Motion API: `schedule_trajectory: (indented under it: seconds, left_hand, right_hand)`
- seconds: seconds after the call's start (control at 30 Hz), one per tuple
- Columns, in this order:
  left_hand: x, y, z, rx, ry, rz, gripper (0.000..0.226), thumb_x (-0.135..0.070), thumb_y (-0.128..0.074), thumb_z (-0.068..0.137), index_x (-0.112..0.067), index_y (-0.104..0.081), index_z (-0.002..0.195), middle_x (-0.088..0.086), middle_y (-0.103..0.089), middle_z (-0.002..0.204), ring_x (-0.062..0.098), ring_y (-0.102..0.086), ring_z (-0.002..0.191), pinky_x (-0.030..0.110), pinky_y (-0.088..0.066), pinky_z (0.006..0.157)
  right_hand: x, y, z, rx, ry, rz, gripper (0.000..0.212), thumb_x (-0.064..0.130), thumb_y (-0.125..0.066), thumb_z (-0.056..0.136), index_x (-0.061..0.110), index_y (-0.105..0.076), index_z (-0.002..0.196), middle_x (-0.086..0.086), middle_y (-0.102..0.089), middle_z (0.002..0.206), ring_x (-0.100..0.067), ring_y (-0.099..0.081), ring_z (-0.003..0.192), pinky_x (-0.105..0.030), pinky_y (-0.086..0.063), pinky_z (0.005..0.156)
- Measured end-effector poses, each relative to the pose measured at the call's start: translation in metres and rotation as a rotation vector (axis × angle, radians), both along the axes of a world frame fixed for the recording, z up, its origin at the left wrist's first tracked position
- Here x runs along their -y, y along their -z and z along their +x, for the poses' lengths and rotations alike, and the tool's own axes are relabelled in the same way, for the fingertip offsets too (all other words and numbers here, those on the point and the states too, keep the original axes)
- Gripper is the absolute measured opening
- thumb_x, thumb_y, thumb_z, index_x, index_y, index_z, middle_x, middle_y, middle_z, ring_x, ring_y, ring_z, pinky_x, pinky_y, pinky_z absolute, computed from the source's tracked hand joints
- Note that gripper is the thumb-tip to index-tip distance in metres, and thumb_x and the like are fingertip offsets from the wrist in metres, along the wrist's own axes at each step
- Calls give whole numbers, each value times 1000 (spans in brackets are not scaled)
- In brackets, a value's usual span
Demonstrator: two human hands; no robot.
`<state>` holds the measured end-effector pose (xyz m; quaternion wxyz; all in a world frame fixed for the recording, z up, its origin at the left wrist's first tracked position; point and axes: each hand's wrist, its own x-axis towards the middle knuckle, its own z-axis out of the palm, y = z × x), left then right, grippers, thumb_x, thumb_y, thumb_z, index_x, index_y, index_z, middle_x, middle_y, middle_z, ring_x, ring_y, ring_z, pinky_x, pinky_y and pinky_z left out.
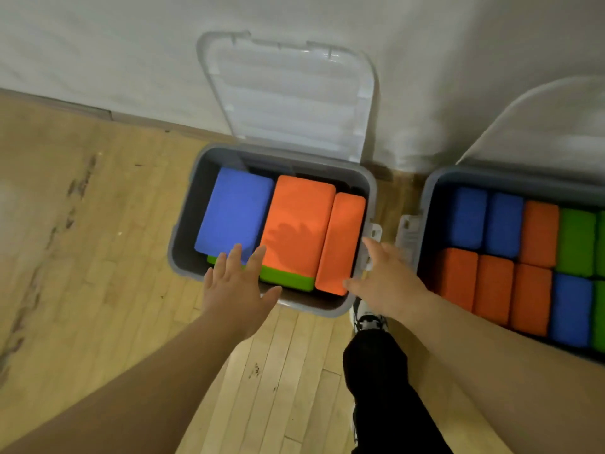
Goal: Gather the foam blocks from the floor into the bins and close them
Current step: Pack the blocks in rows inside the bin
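The grip of the left hand point(235, 283) and right hand point(383, 276) is spread, nothing pinched, above the near rim of the grey plastic bin point(188, 217). The foam blocks point(234, 211) are packed inside; the narrow orange foam block point(340, 244) is best pressed level before the clear plastic lid point(288, 93) is lowered.

Shows matt foam in the orange block point(298, 224), smooth grey plastic in the bin point(183, 224), clear glossy plastic in its lid point(288, 96), scuffed pale wood in the floor point(98, 224).

Left forearm point(147, 371) and right forearm point(491, 342) are bare. Beside the grey bin point(193, 204), a white-and-black sneaker point(366, 319) meets a loose black trouser leg point(383, 388).
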<state>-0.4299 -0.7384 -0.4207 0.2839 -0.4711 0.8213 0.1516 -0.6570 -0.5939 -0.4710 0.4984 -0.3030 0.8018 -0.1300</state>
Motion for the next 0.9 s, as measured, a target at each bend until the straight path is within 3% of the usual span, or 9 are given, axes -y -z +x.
schedule_trajectory:
  seconds: [0.07,0.2,0.3,0.4,0.5,0.73,0.9]
  left_hand:
    - [22,12,0,7,1,21,83,-69,-42,97,-45,7,160,5,6,172,33,3,158,51,-9,127]
    - [66,57,-11,18,57,30,84,-74,-41,96,-51,10,158,5,13,171,39,5,157,54,-10,126]
    - [87,100,-25,-29,105,41,88,-76,-46,92,-55,12,156,5,19,170,47,5,154,60,-11,124]
    - [92,134,-29,-23,111,88,93,-78,-49,88,-61,17,151,4,28,167,52,14,152,67,-8,122]
    - [99,152,-24,3,203,78,91,-84,-37,89,-60,29,147,5,38,163,52,22,149,69,-7,119]
    - [114,143,-26,44,241,159,96,-81,-40,90,-56,33,146,4,31,163,52,12,149,67,-16,117]
    - [123,135,-26,79,271,199,97,-74,-47,92,-57,31,146,3,28,164,52,10,148,64,-19,117]
  right_hand:
    - [25,10,0,-15,15,48,108,67,-70,80,42,-3,160,0,-14,165,-29,-26,149,-50,-36,117]
    - [70,35,9,-13,-5,180,121,67,-74,80,51,19,155,-8,14,169,-37,-8,156,-51,-29,122]
    - [85,56,17,-36,25,284,129,65,-77,78,57,31,147,-7,22,167,-40,-7,155,-55,-33,119]
    - [87,71,30,-132,41,294,131,65,-78,77,59,36,142,-7,15,166,-41,-15,150,-57,-34,114]
    - [88,74,39,-271,29,268,130,69,-75,76,56,36,143,-4,7,165,-40,-21,145,-59,-35,112]
    - [108,74,65,-255,277,293,109,53,-68,90,57,23,149,-7,-11,159,-36,-27,143,-57,-35,113]
    - [116,39,45,-241,354,230,106,49,-69,86,57,13,151,-6,-24,157,-37,-34,137,-58,-38,110]
